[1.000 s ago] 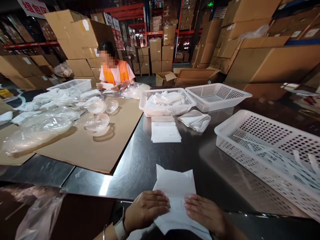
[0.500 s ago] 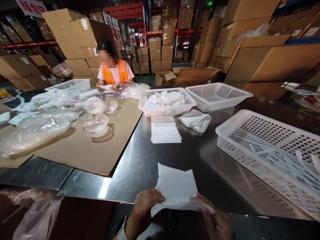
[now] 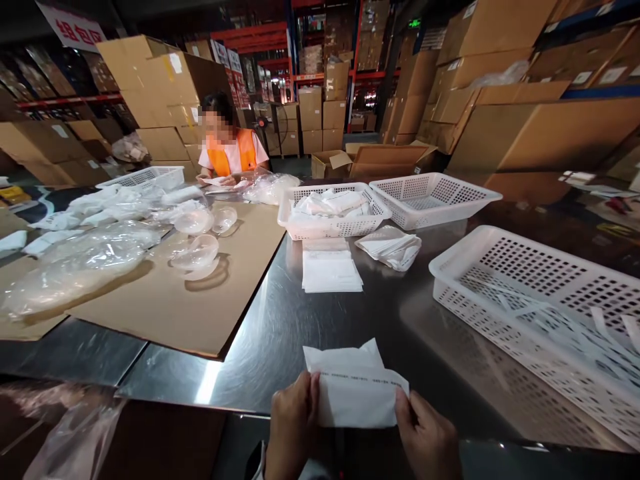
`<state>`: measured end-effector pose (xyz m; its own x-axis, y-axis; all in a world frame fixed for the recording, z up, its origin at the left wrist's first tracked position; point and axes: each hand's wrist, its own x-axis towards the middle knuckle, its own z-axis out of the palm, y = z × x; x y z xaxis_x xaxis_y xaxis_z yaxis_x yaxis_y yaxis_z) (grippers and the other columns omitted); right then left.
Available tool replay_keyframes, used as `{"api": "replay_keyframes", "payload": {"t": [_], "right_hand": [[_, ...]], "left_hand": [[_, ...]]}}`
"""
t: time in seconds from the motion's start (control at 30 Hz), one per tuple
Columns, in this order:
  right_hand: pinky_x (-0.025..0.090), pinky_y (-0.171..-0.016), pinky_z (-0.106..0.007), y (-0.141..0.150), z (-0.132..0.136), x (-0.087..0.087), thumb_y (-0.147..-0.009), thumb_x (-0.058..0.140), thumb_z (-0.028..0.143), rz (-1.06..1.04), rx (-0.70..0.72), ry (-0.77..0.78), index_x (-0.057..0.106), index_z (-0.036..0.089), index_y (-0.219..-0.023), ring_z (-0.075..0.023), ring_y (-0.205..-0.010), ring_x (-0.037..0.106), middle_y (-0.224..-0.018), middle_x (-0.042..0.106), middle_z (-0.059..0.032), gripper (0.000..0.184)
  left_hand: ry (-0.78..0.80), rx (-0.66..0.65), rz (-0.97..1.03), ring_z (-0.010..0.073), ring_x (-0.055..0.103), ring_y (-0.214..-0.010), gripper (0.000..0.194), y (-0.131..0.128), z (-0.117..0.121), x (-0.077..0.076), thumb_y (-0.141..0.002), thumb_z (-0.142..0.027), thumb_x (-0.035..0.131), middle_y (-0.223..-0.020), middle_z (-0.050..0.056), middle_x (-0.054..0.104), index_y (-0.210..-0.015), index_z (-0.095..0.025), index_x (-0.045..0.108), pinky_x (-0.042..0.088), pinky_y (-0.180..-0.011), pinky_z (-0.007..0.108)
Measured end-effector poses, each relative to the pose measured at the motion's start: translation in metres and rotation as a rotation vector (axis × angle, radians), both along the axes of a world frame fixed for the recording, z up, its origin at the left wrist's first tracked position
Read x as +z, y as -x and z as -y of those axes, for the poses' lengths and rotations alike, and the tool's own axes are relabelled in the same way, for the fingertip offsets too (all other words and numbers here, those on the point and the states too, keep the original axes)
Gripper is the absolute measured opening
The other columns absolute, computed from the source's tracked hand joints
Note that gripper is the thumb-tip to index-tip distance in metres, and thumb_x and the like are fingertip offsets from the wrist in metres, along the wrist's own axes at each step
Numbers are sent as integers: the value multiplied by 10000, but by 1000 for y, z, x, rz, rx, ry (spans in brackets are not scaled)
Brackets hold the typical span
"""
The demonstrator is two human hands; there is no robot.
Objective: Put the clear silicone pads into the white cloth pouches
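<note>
A white paper-like sheet (image 3: 357, 400), folded over with a line of print along its fold, is held above the near edge of the steel table. My left hand (image 3: 294, 420) pinches its left end between thumb and fingers. At the right end, my right hand (image 3: 427, 427) is closed on it the same way. Farther off, a stack of flat white sheets (image 3: 331, 270) lies straight ahead. Beside it is a pile of folded white packets (image 3: 390, 248).
White perforated baskets stand behind: one with white packets (image 3: 333, 229), another (image 3: 433, 217) to its right. A large basket (image 3: 467, 283) holding white strips is at right. Brown cardboard (image 3: 240, 267) at left bears clear plastic bowls (image 3: 195, 257) and bags. A person in an orange vest (image 3: 233, 157) sits opposite.
The near part of the sheet has been folded up over the rest, so printing now shows. Both my hands have shifted to grip the folded ends.
</note>
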<state>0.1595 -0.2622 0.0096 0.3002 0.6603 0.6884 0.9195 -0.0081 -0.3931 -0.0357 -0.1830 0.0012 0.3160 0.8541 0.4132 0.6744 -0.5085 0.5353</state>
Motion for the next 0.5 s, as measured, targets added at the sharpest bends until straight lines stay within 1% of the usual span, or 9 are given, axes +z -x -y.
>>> {"api": "replay_keyframes", "payload": {"t": [0.07,0.17,0.33,0.43,0.5], "right_hand": [[310,-431,-226,-1,-1,1,-1000,381,369,63,-2,3,426,201,-538,-74,-370,418,-455,408,43,493],[306,-451,-248,-1,-4,1,-1016,351,356,160,-13,0,452,197,-540,-80,-361,435,-440,416,41,513],[294,-463,-274,-6,-10,-1,-1018,358,362,345,-53,-5,484,192,-515,-91,-355,440,-420,413,34,545],[296,-457,-275,-13,-5,-5,-1017,351,361,393,-47,18,535,190,-532,-96,-363,454,-421,435,27,546],[289,-443,-279,-16,-1,-10,-1011,341,387,360,-46,42,563,201,-545,-108,-371,456,-430,462,15,549]], "left_hand": [[-53,5,-6,118,489,-394,425,1,1,1,-1017,-315,297,-496,-34,525,-637,-209,453,258,-455,281],[-58,28,5,116,497,-392,422,1,2,1,-1023,-308,281,-502,-36,533,-651,-209,455,274,-444,271],[-68,67,-36,144,552,-429,425,-1,1,-1,-1025,-285,247,-518,-24,559,-673,-216,476,285,-452,287],[-33,88,-66,148,551,-428,429,-3,-1,-4,-1018,-276,255,-511,-11,563,-659,-214,482,287,-450,280],[-5,109,-91,150,561,-444,419,-6,-1,-9,-1007,-264,281,-527,5,582,-655,-212,503,302,-454,273]]}}
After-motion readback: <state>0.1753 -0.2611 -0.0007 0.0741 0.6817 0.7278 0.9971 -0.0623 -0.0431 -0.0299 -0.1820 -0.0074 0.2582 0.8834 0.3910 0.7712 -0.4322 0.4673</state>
